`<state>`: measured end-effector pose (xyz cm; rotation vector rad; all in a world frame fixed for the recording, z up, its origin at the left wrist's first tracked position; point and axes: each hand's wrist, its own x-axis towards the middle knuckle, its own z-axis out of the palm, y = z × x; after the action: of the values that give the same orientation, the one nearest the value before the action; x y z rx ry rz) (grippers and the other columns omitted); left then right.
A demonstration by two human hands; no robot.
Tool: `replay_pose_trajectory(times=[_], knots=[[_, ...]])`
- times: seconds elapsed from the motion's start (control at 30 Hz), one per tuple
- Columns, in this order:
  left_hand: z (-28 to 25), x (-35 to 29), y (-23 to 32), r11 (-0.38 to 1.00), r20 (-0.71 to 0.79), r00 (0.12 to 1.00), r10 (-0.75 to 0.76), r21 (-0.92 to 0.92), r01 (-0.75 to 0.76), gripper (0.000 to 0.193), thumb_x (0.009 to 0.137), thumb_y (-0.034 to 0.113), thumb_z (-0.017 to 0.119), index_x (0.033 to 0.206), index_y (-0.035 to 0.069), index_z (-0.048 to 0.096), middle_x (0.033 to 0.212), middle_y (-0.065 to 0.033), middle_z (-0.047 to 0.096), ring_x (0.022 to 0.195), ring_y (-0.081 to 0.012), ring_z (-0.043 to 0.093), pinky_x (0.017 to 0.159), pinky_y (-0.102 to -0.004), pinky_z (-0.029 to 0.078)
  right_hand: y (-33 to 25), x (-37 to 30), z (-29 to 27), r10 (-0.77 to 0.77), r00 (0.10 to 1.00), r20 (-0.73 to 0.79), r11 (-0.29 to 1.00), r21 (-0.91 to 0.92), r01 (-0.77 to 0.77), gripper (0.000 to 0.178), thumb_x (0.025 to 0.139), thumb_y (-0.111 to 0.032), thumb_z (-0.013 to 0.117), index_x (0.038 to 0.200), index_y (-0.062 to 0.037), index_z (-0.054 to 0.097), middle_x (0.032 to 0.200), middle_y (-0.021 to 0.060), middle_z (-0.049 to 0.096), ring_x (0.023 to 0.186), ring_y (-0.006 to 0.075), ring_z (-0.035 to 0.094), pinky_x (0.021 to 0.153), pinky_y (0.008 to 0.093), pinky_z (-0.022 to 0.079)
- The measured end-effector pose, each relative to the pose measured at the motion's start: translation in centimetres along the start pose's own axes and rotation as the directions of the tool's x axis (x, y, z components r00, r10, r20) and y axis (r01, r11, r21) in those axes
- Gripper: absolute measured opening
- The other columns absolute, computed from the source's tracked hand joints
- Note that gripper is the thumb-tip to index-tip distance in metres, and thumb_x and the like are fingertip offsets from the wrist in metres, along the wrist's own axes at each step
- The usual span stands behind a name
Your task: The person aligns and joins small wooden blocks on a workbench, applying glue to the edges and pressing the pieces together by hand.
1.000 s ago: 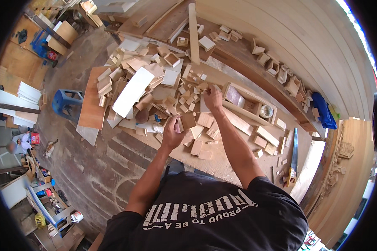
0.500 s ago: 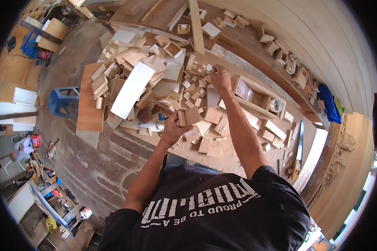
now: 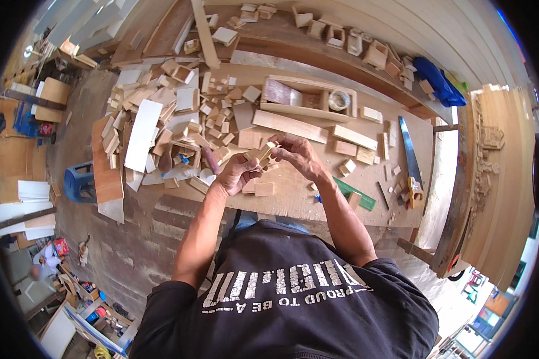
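Over the near side of the workbench (image 3: 293,197), my two hands meet. My left hand (image 3: 236,172) is closed around a light wooden block assembly (image 3: 261,154). My right hand (image 3: 298,157) pinches a small pale wood piece (image 3: 272,146) against the assembly's upper right end; the fingers partly hide it. Below my left hand lie loose flat wooden blocks (image 3: 263,189). Beyond my hands, several small wood cubes (image 3: 218,116) are scattered, and a long wooden strip (image 3: 290,126) lies just past my right hand.
A wooden box (image 3: 309,119) holds a glass jar (image 3: 339,100). Right of my hand are a green ruler (image 3: 353,193), a dark pencil (image 3: 382,195) and a handsaw (image 3: 411,152). Heaped offcuts and a white board (image 3: 142,135) occupy the left. A blue stool (image 3: 79,182) stands beside the bench.
My right hand has come back from the small cubes to the assembly in my left hand, with a small wood piece. The view has turned, so the bench appears shifted left.
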<state>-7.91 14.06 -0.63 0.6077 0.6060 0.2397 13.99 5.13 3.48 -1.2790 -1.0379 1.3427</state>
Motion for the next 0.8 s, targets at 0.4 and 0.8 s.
replay_pose_trajectory(times=[0.4, 0.8], knots=[[7.8, 0.6, -5.9, 0.995, 0.308, 0.950, 0.046, -0.099, -0.016, 0.067, 0.091, 0.038, 0.070, 0.140, 0.000, 0.044, 0.125, -0.0172, 0.062, 0.110, -0.0274, 0.065, 0.076, -0.0290, 0.060, -0.8, -11.6, -5.7, -0.031, 0.992, -0.124, 0.976, 0.208, 0.057, 0.025, 0.095, -0.022, 0.068, 0.109, -0.0014, 0.064, 0.094, 0.0040, 0.066, 0.086, 0.0105, 0.061, 0.077, 0.0274, 0.051], [13.2, -2.2, -3.7, 0.979, 0.454, 0.868, 0.199, -0.057, -0.194, 0.077, 0.084, 0.017, 0.077, 0.147, -0.001, 0.037, 0.135, -0.0185, 0.056, 0.114, -0.0265, 0.063, 0.082, -0.0286, 0.062, 1.0, -16.9, -8.5, -0.166, 0.959, -0.228, 0.752, 0.600, 0.273, 0.027, 0.087, -0.018, 0.073, 0.108, -0.0073, 0.060, 0.120, 0.0154, 0.065, 0.108, 0.0192, 0.063, 0.095, 0.0340, 0.053]])
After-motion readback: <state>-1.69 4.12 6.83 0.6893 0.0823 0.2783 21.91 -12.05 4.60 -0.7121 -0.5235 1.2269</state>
